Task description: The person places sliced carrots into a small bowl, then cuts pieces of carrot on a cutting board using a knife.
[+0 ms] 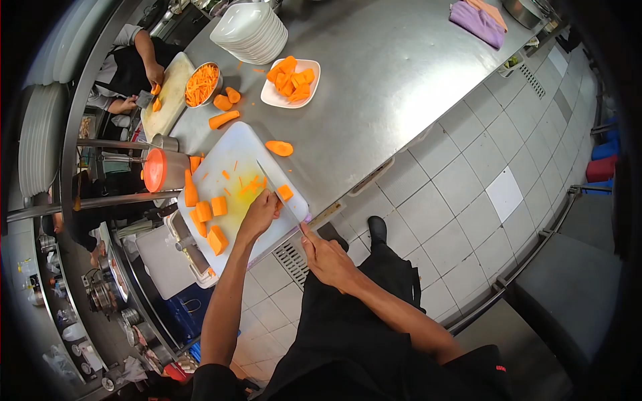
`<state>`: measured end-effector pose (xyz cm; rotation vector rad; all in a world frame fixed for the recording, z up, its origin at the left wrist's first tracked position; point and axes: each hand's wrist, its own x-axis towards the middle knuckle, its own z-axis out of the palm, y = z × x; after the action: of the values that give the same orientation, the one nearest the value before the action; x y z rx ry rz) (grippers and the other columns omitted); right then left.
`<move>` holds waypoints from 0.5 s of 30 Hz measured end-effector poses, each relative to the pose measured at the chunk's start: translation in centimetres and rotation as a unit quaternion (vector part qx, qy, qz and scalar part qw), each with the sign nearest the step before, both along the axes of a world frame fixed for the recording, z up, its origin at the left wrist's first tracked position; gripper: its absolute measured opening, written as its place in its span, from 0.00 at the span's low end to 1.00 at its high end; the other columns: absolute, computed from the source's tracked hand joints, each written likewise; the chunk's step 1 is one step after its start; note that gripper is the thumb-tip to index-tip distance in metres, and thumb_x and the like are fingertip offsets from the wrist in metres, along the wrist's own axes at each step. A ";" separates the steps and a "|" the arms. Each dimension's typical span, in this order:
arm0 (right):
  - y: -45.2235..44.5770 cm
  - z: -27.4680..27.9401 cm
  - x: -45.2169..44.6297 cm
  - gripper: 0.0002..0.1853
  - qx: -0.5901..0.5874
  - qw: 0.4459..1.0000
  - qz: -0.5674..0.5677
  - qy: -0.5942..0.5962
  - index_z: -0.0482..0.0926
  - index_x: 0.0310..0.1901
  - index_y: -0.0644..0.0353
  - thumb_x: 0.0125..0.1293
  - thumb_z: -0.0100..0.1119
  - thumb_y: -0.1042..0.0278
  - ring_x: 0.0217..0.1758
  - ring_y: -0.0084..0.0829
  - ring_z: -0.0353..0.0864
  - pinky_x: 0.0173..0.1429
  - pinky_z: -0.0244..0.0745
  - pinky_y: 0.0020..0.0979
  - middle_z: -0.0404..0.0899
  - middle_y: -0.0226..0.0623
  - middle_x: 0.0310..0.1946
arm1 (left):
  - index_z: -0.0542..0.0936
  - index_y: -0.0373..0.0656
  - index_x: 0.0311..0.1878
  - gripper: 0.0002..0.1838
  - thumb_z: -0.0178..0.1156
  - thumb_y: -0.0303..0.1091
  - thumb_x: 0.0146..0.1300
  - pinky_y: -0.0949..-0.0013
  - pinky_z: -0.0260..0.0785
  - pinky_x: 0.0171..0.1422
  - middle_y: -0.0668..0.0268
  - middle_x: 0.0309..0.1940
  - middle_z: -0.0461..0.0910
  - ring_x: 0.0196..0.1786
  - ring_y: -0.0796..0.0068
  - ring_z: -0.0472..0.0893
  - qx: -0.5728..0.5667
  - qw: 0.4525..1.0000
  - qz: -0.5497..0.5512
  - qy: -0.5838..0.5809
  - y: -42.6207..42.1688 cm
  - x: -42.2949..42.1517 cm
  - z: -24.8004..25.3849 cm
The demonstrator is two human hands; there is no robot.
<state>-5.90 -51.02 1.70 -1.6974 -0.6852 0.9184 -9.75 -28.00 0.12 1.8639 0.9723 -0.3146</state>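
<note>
My left hand (263, 212) is closed over the white cutting board (241, 144), its fingers curled down. Thin carrot strips (253, 185) lie right by its fingertips; whatever it grips is hidden under the fingers. My right hand (329, 259) is wrapped round the handle of a knife (289, 207), index finger along the top. The blade slants up and left across the board, close beside my left hand. A cut carrot piece (285, 192) sits just right of the blade. Several carrot chunks (217, 239) rest along the board's left side.
Beyond the board stand a white bowl of carrot pieces (306, 101), a metal bowl of shredded carrot (202, 85) and stacked white dishes (249, 33). Loose carrots (224, 119) lie on the steel table (374, 87). An orange-lidded container (155, 170) is at left. A co-worker's hands (154, 72) cut carrot on another board.
</note>
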 end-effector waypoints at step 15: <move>1.3 -0.8 0.1 0.25 0.006 1.000 -0.007 0.019 0.67 0.68 0.72 0.79 0.41 0.62 0.38 0.64 0.78 0.46 0.72 0.53 0.78 0.63 0.34 | 0.69 0.39 0.35 0.21 0.43 0.47 0.78 0.67 0.71 0.40 0.64 0.25 0.74 0.29 0.74 0.76 0.017 1.000 -0.022 0.009 0.4 -0.2 -0.6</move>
<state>-5.75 -49.71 0.92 -1.6685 -0.6522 0.9319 -9.95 -27.60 -0.51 1.9187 0.9563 -0.3428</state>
